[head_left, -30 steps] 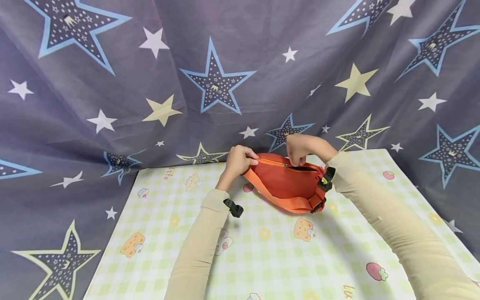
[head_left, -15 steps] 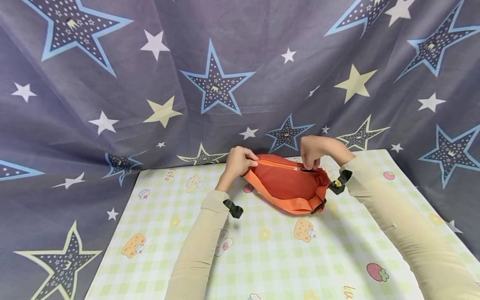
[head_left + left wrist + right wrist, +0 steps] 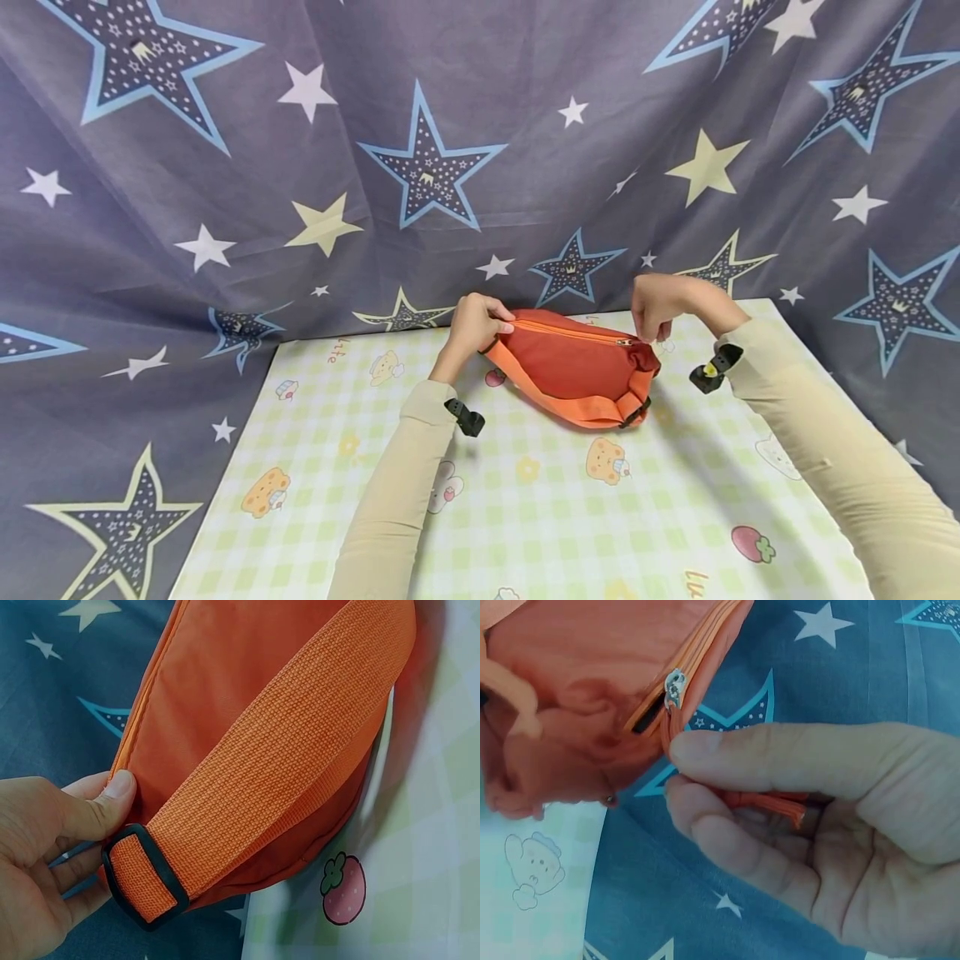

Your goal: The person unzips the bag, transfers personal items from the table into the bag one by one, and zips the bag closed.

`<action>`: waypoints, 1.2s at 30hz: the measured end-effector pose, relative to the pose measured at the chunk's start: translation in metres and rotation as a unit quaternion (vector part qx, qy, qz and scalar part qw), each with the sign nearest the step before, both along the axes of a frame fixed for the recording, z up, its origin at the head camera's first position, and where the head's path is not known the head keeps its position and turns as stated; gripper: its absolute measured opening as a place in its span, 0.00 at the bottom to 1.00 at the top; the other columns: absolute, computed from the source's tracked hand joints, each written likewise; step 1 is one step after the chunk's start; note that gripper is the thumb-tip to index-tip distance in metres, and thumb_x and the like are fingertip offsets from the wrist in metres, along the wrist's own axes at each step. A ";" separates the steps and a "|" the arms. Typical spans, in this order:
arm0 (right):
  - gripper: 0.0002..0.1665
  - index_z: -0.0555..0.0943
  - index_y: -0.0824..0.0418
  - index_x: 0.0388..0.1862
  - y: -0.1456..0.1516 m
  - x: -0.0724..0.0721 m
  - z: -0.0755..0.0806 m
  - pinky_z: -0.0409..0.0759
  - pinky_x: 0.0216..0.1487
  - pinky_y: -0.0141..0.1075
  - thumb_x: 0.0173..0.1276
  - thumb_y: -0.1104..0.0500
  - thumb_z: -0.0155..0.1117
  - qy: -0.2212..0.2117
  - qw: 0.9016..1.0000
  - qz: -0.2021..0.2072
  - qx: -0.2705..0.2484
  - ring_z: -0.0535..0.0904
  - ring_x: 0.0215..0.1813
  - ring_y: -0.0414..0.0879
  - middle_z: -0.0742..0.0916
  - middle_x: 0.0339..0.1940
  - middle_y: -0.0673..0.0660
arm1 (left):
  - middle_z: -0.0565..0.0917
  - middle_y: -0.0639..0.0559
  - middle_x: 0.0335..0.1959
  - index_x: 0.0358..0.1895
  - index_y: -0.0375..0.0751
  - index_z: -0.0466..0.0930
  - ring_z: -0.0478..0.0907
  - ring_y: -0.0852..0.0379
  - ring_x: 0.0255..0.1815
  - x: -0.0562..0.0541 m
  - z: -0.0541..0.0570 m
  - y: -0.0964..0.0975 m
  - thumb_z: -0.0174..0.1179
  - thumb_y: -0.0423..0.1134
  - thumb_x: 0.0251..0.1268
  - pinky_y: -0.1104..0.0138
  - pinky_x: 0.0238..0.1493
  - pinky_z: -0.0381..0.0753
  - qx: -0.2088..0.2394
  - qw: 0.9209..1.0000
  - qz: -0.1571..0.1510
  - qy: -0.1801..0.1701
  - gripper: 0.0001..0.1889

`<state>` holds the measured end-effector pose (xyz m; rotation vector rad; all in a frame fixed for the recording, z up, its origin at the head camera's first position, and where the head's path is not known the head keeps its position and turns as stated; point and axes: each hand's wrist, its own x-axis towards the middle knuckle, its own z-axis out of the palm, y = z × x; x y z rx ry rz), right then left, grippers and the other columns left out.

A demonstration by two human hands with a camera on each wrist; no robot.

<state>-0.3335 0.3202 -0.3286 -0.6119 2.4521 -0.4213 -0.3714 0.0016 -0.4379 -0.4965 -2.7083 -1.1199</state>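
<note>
A red-orange waist bag point(image 3: 570, 360) stands on the table, its orange strap point(image 3: 255, 750) hanging across the front. My left hand point(image 3: 477, 323) pinches the bag's upper left corner, thumb in front, just above a black strap buckle point(image 3: 146, 876). At the other end, my right hand point(image 3: 663, 305) pinches the orange cord pull point(image 3: 673, 733) of the zipper between thumb and fingers. The metal zipper slider point(image 3: 675, 688) sits close to the right end of the zipper, with a short dark gap beyond it. The cord's knotted tail point(image 3: 769, 804) sticks out past the fingers.
A table with a green-checked cartoon cover point(image 3: 525, 517) lies under the bag. Behind it hangs a grey-blue curtain point(image 3: 480, 50) printed with stars, close to the table's back edge. Black wrist straps with small devices point(image 3: 465, 417) are on both sleeves.
My right hand has moved right along the top of the bag, drawing the zipper slider with it. The dark opening on the right has shrunk to a short gap. My left hand stays at its corner.
</note>
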 end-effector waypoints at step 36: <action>0.02 0.87 0.70 0.30 0.040 0.007 -0.021 0.88 0.35 0.40 0.61 0.72 0.69 -0.018 0.996 -0.060 -0.066 0.85 0.25 0.43 0.89 0.23 0.55 | 0.92 0.49 0.33 0.31 0.45 0.93 0.88 0.54 0.34 -0.005 0.003 -0.006 0.78 0.35 0.52 0.61 0.42 0.86 -0.004 0.999 -0.036 -0.024 0.04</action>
